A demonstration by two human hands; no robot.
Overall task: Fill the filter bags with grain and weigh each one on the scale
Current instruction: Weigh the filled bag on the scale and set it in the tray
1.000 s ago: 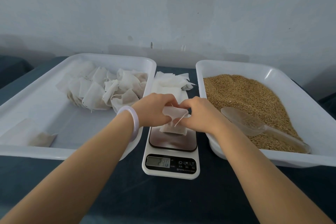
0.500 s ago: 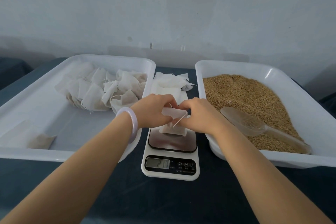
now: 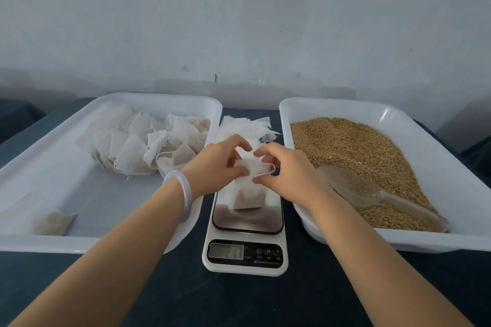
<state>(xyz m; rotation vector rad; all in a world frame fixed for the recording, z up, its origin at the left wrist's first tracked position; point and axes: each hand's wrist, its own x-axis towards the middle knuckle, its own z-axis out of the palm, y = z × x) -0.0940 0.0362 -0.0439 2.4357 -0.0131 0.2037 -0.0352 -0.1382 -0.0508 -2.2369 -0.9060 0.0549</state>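
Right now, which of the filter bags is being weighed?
The filter bag standing on the scale, its top pinched by the left hand and right hand. The other filled bags lie piled in the left tray.

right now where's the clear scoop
In the head view, the clear scoop lies on the grain in the right-hand white tray, near its front edge, just right of the right hand.
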